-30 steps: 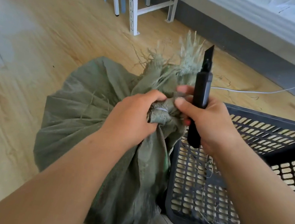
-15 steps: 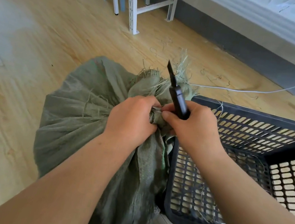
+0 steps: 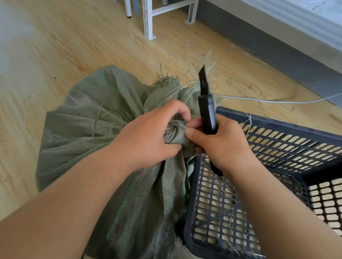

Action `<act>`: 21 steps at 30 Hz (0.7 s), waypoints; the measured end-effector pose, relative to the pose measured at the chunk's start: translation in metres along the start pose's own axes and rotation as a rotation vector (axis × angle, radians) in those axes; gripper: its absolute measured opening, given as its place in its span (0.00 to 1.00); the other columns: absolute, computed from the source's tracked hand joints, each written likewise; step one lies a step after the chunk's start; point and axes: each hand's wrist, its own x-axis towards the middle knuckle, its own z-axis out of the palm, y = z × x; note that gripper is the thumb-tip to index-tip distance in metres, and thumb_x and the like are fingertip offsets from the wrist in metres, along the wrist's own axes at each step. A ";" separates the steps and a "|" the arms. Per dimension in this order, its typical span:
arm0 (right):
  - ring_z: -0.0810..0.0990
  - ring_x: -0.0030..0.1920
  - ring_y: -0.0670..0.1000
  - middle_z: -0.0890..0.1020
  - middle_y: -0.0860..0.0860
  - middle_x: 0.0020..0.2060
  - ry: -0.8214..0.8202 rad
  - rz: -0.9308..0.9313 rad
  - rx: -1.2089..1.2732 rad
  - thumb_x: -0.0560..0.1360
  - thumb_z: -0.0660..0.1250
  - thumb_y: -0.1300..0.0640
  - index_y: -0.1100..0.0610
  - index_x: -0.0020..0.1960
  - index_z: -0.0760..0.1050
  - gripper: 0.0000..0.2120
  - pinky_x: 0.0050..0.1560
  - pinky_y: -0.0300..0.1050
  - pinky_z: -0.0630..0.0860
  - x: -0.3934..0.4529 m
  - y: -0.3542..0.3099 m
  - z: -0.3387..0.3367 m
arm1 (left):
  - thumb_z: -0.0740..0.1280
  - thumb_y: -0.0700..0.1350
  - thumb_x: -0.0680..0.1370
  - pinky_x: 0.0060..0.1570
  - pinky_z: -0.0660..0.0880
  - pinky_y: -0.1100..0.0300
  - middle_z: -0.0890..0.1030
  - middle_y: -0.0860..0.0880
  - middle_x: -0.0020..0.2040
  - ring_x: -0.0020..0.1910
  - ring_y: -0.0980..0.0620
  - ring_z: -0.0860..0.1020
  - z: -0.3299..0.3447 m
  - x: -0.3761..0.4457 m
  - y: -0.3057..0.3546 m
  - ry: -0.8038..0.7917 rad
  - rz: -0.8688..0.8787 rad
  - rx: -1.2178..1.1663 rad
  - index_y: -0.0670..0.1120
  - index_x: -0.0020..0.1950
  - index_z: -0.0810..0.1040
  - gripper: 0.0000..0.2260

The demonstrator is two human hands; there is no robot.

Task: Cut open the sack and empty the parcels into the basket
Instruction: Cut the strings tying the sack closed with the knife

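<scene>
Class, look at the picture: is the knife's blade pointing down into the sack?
No. The knife in the right hand points its blade up, away from the sack.

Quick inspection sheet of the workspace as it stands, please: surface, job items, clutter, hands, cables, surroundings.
Surface: light wood floor, glare at left.
Job's things: green woven sack stands tied at its bunched neck, touching the black slotted basket beside it; no parcels in view in the basket; black utility knife, blade out, pointing up and away.
Clutter: loose sack fibres on the floor behind the sack.
Hands: left hand grips the sack neck; right hand holds the knife and pinches the neck.
Cables: white cable across the floor behind the basket.
Surroundings: white metal frame legs; grey skirting.
</scene>
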 end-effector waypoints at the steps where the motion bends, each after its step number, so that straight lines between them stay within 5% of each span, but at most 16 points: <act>1: 0.79 0.31 0.48 0.82 0.51 0.34 0.008 -0.003 0.002 0.70 0.74 0.62 0.54 0.40 0.79 0.06 0.39 0.48 0.82 0.000 -0.001 -0.001 | 0.72 0.54 0.70 0.44 0.70 0.64 0.71 0.67 0.48 0.55 0.57 0.74 -0.004 0.000 0.001 -0.050 0.010 -0.050 0.65 0.54 0.65 0.19; 3: 0.80 0.30 0.47 0.81 0.52 0.34 0.023 -0.039 0.000 0.71 0.74 0.62 0.54 0.40 0.79 0.06 0.36 0.42 0.81 -0.001 -0.006 -0.002 | 0.66 0.62 0.72 0.44 0.66 0.67 0.72 0.68 0.48 0.54 0.61 0.73 -0.008 -0.001 0.004 -0.035 0.006 -0.125 0.65 0.53 0.69 0.13; 7: 0.79 0.29 0.41 0.81 0.46 0.32 0.091 -0.245 -0.107 0.69 0.76 0.59 0.48 0.36 0.78 0.09 0.36 0.38 0.79 0.001 -0.023 -0.012 | 0.68 0.60 0.73 0.33 0.69 0.71 0.78 0.60 0.37 0.38 0.64 0.77 -0.017 -0.003 0.011 0.208 0.021 -0.205 0.58 0.48 0.75 0.09; 11: 0.79 0.31 0.44 0.81 0.45 0.31 0.048 -0.231 -0.206 0.69 0.75 0.60 0.47 0.35 0.76 0.11 0.42 0.46 0.80 -0.002 -0.021 -0.011 | 0.72 0.56 0.71 0.34 0.66 0.76 0.73 0.63 0.37 0.40 0.68 0.75 -0.016 -0.004 0.010 0.076 -0.069 -0.117 0.60 0.51 0.76 0.11; 16: 0.80 0.33 0.46 0.81 0.46 0.33 0.040 -0.185 -0.267 0.69 0.75 0.59 0.47 0.35 0.76 0.11 0.42 0.45 0.80 -0.004 -0.010 -0.007 | 0.69 0.56 0.72 0.41 0.75 0.52 0.77 0.54 0.43 0.43 0.48 0.79 -0.011 -0.002 0.011 -0.082 -0.097 0.029 0.60 0.50 0.71 0.10; 21: 0.80 0.32 0.48 0.81 0.48 0.32 0.021 -0.088 -0.124 0.71 0.74 0.59 0.51 0.40 0.78 0.06 0.44 0.52 0.82 -0.001 -0.005 -0.009 | 0.65 0.55 0.75 0.41 0.75 0.51 0.76 0.54 0.41 0.41 0.51 0.77 -0.011 -0.002 0.011 -0.039 -0.044 -0.039 0.60 0.47 0.69 0.05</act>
